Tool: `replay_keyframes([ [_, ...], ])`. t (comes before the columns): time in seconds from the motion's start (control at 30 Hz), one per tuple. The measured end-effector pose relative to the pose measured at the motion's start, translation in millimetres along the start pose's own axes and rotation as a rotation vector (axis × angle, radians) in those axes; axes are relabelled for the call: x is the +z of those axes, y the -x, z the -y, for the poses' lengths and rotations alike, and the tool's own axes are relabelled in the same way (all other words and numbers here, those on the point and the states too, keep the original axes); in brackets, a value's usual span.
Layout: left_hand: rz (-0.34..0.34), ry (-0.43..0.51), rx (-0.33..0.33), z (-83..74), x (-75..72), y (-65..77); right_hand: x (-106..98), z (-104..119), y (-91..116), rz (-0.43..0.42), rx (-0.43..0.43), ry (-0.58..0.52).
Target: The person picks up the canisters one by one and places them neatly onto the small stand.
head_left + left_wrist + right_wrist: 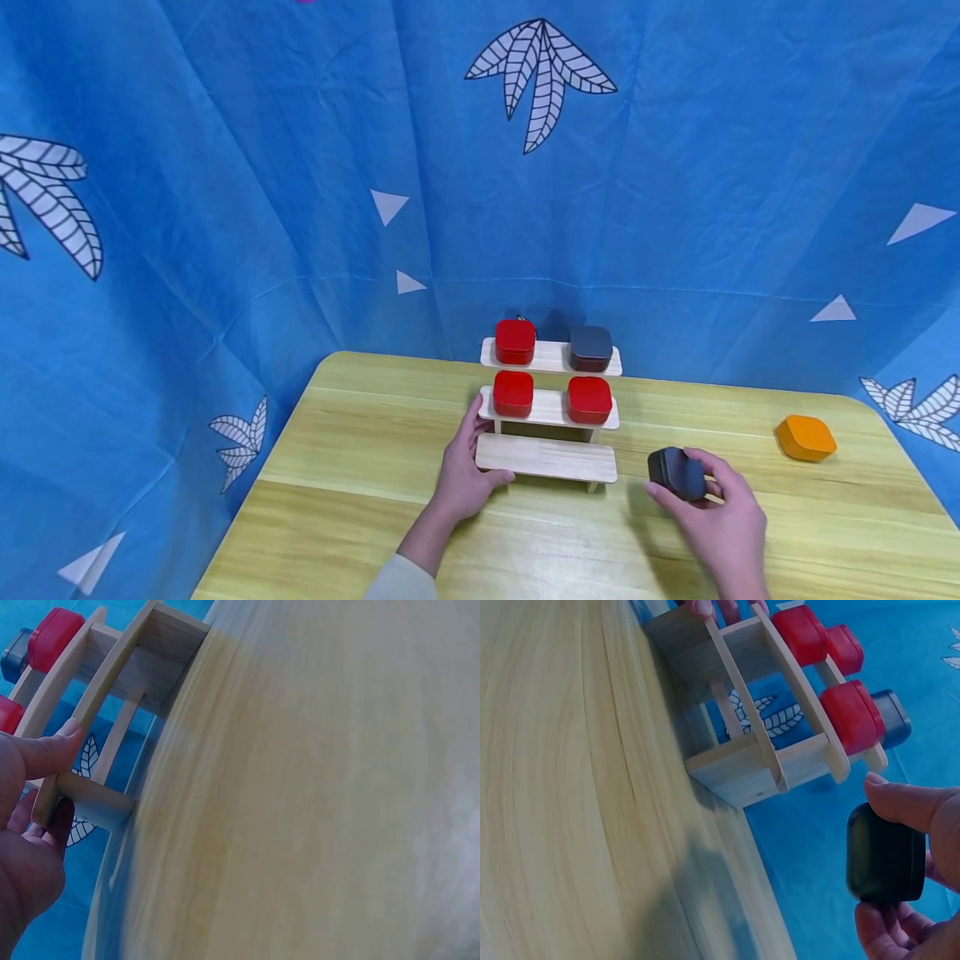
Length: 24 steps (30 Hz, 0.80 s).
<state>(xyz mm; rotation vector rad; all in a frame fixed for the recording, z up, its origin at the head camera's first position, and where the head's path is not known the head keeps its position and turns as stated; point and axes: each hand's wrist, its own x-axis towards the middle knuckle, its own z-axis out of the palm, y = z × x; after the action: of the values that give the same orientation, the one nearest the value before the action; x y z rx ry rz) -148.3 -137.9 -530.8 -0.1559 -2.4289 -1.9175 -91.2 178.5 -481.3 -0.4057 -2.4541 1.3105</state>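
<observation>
Head view: the black box is suspended above the table to the right of the rack, pinched by the right hand, while the left hand grips the rack's left end. Judged by layout, loading appears partly complete: the rack's top shelf carries one red box and one dark box, and its middle shelf carries two red boxes. Apparently outstanding are the black box and the orange box, which rests well to the right of the rack.
</observation>
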Motion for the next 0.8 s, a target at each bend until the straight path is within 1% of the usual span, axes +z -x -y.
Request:
replay_keyframes([
  [0.23,0.001,-0.005,0.009,-0.2,0.2,0.2,4.3,4.1,1.6,-0.009,-0.028,-0.006],
  [0.4,0.002,-0.001,0.003,-0.1,0.2,-0.7,8.5,7.3,3.4,-0.005,-0.063,-0.023],
  [0.53,0.002,-0.004,0.006,-0.8,0.2,0.0,12.9,9.8,4.9,0.007,-0.089,-0.032],
  [0.8,0.002,-0.009,0.010,0.7,-0.1,-0.4,20.1,13.9,7.1,0.028,-0.109,-0.053],
])
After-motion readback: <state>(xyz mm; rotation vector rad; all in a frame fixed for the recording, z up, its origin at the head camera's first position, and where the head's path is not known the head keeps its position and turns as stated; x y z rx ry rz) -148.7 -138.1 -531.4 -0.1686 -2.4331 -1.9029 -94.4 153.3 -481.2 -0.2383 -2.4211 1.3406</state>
